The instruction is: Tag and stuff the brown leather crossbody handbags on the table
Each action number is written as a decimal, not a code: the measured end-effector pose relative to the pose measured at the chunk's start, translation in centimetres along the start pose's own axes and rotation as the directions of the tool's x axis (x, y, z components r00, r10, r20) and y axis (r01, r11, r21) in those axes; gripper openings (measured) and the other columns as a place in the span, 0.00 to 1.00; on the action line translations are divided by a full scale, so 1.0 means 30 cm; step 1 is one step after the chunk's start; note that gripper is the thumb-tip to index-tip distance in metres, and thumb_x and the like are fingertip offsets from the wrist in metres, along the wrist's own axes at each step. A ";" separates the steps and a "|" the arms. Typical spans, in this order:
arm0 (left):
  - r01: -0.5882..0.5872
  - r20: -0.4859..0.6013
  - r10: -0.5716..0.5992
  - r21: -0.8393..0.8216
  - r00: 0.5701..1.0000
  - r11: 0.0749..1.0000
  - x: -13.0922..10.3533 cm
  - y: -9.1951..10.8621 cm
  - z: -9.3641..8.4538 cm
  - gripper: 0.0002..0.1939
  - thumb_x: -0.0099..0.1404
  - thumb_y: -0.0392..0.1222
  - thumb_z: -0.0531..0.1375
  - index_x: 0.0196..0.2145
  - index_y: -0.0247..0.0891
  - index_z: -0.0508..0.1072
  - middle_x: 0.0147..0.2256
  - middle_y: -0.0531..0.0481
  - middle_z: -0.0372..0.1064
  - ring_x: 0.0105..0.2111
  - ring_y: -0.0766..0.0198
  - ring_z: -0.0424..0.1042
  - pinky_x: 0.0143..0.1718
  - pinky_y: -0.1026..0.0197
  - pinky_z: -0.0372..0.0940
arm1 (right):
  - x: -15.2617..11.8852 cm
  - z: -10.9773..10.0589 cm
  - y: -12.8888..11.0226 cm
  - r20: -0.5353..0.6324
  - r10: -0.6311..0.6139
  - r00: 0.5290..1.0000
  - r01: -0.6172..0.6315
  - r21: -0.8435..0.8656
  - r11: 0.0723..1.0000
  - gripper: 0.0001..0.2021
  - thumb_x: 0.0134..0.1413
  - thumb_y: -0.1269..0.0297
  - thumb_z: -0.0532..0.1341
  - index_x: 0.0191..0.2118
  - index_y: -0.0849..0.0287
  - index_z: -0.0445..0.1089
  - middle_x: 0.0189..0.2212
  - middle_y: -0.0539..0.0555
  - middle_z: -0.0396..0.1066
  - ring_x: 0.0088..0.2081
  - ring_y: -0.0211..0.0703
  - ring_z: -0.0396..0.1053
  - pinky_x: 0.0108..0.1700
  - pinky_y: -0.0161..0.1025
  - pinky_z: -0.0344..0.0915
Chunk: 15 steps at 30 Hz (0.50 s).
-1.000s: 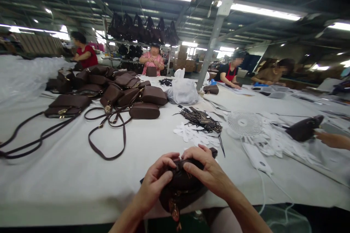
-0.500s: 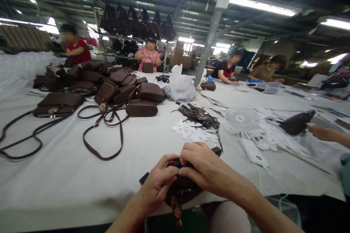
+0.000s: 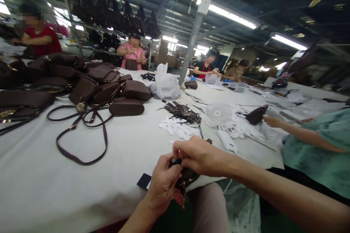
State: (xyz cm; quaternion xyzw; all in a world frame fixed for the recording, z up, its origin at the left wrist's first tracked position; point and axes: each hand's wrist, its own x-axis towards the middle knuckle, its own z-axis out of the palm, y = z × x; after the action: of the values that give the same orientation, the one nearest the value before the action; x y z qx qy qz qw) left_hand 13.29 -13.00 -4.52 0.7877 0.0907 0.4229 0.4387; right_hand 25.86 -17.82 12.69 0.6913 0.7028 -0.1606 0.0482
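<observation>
At the table's near edge, a small dark brown handbag [image 3: 189, 175] sits largely covered by my hands. My left hand [image 3: 164, 182] is closed on its near left side, thumb on top. My right hand [image 3: 198, 156] bends over the bag's top with fingers pinched close to my left thumb. What those fingertips hold is hidden. A dark tag [image 3: 143, 181] sticks out to the left of my left hand. Below the bag hangs a reddish patterned piece [image 3: 179, 198], too blurred to name.
Brown handbags [image 3: 93, 83] with straps lie heaped at left. Ahead are black hang tags [image 3: 183, 113], white paper pieces [image 3: 177, 128], a white fan [image 3: 218, 115] and a plastic bag [image 3: 165, 85]. At right, a co-worker's hand [image 3: 272, 121] touches another dark bag [image 3: 256, 115].
The view has swung right, so the table's things appear further left and the green-clad co-worker shows more. My hands stay on the handbag; the hanging piece now looks redder.
</observation>
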 end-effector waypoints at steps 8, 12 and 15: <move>-0.040 -0.010 0.040 -0.049 0.999 0.998 0.039 -0.010 0.036 0.13 0.70 0.41 0.51 0.45 0.41 0.75 0.46 0.43 0.61 0.40 0.59 0.66 0.42 0.57 0.66 | -0.059 0.027 -0.013 -0.074 0.172 0.982 -0.185 -0.264 0.946 0.10 0.53 0.73 0.56 0.42 0.62 0.68 0.30 0.58 0.75 0.31 0.46 0.69 0.39 0.42 0.54; -0.019 -0.057 0.013 -0.116 0.998 0.993 0.047 -0.018 0.033 0.12 0.69 0.43 0.52 0.40 0.40 0.75 0.45 0.44 0.61 0.42 0.58 0.65 0.43 0.57 0.65 | -0.041 0.068 0.037 -0.188 0.051 0.981 -0.040 0.062 0.997 0.08 0.47 0.77 0.57 0.34 0.59 0.68 0.25 0.49 0.71 0.28 0.39 0.65 0.34 0.35 0.55; 0.014 -0.087 -0.031 -0.191 0.996 0.981 0.034 -0.021 0.040 0.12 0.68 0.45 0.54 0.33 0.40 0.74 0.43 0.45 0.61 0.43 0.57 0.65 0.44 0.56 0.64 | -0.037 0.096 0.085 -0.213 -0.023 0.977 0.117 0.439 0.891 0.06 0.45 0.77 0.57 0.28 0.59 0.66 0.23 0.45 0.65 0.26 0.34 0.61 0.29 0.31 0.56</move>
State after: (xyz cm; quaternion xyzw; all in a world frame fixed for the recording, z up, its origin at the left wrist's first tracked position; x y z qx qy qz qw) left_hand 14.98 -12.84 -4.72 0.7212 0.0784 0.4597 0.5123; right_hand 27.98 -19.75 9.89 0.6704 0.6725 -0.2493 -0.1900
